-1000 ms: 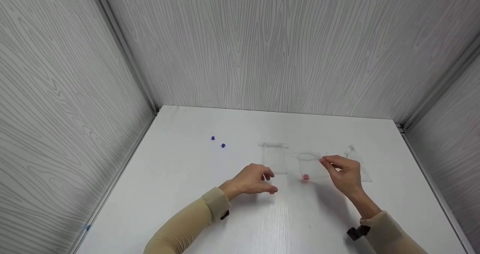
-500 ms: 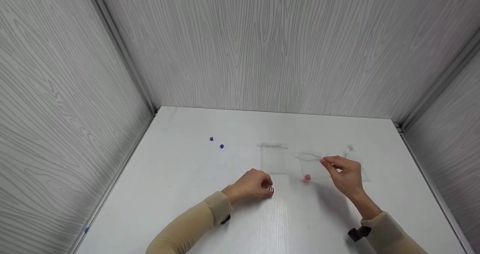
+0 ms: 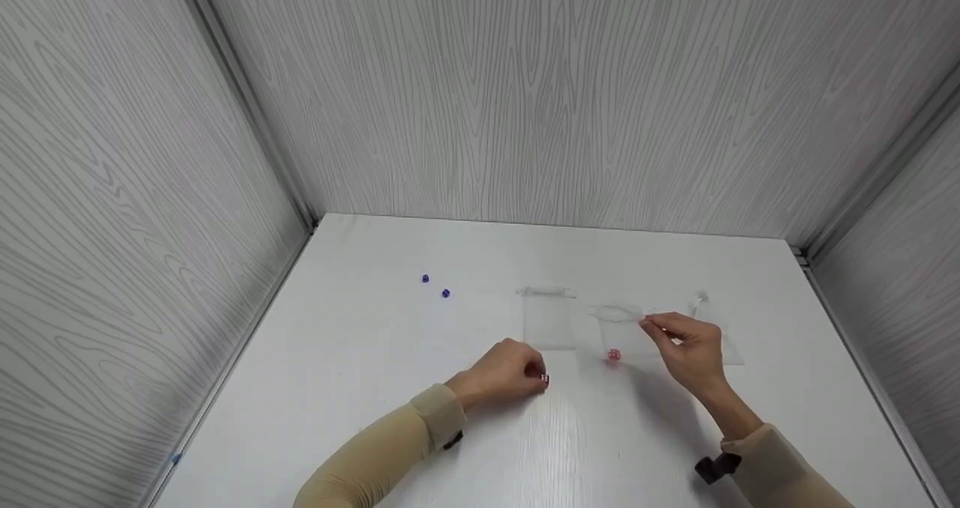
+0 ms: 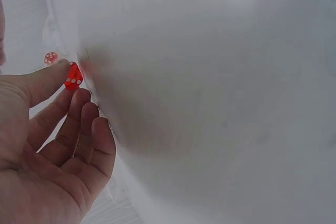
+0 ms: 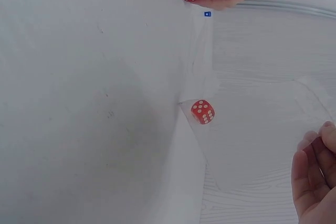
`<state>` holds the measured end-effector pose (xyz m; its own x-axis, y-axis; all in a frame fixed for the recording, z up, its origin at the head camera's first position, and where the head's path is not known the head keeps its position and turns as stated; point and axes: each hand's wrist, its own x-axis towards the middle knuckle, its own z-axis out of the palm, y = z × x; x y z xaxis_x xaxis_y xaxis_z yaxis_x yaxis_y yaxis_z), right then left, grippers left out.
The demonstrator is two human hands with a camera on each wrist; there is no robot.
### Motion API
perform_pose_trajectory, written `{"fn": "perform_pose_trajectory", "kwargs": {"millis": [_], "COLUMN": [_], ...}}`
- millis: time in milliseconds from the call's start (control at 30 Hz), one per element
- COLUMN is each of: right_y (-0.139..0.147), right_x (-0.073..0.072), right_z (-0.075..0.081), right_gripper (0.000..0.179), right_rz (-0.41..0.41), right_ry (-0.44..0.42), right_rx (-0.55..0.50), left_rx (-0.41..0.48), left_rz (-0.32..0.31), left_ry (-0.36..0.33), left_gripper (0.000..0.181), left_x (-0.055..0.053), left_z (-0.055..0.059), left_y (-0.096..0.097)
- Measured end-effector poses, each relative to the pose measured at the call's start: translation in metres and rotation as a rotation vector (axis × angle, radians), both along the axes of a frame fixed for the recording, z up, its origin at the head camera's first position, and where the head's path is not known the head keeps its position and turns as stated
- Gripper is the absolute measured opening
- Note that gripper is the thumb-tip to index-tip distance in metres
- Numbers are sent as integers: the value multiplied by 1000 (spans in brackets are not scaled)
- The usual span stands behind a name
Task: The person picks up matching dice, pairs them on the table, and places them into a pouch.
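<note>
Between thumb and fingertips, my left hand point(image 3: 504, 373) pinches a red die point(image 4: 73, 76) with white pips, low over the table. My right hand point(image 3: 688, 345) pinches the mouth edge of a sheer white drawstring pouch point(image 5: 252, 140). Inside that pouch, at its bottom corner, lies another red die point(image 5: 202, 112), seen through the mesh. The pouch's mouth looks parted in the head view. A second sheer pouch point(image 3: 548, 324) lies flat beyond my left hand. Partly hidden behind my right hand is a third pouch point(image 3: 731, 350).
Two small blue dice, a farther die point(image 3: 425, 278) and a nearer die point(image 3: 445, 293), lie on the left part of the white table point(image 3: 360, 388). Grey wood-grain panels point(image 3: 480, 103) close in the back and both sides.
My left hand has come down onto the red die on the table and now pinches it. My right hand stays at the pouch's mouth, almost unmoved.
</note>
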<state>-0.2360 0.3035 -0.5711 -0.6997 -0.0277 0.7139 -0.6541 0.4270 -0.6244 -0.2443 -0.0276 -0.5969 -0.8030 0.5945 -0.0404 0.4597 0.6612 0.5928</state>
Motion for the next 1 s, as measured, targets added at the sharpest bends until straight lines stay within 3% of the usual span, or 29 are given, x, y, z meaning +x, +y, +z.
{"fn": "perform_pose_trajectory", "kwargs": {"millis": [267,367,500,767,1000], "right_y": [0,-2,-6,-8,-10], "right_x": [5,3,1,1,1], "right_z": [-3,-1,2,2,4], "right_gripper": [24,26,25,22,22], "right_rz": [-10,-4,9,24,31], "right_ry": [-9,-16,-6,3,0], "right_rx": [-4,4,1,-11,4], "left_rx": [15,14,21,118,201], "left_rz": [9,24,3,-33,-40], "left_ry": [-16,8,94,194,270], "left_gripper": [14,15,18,18,18], "left_x": [-1,-4,-9,-16,-21], "left_z": [12,24,43,82,104], "left_y": [5,7,10,18,24]}}
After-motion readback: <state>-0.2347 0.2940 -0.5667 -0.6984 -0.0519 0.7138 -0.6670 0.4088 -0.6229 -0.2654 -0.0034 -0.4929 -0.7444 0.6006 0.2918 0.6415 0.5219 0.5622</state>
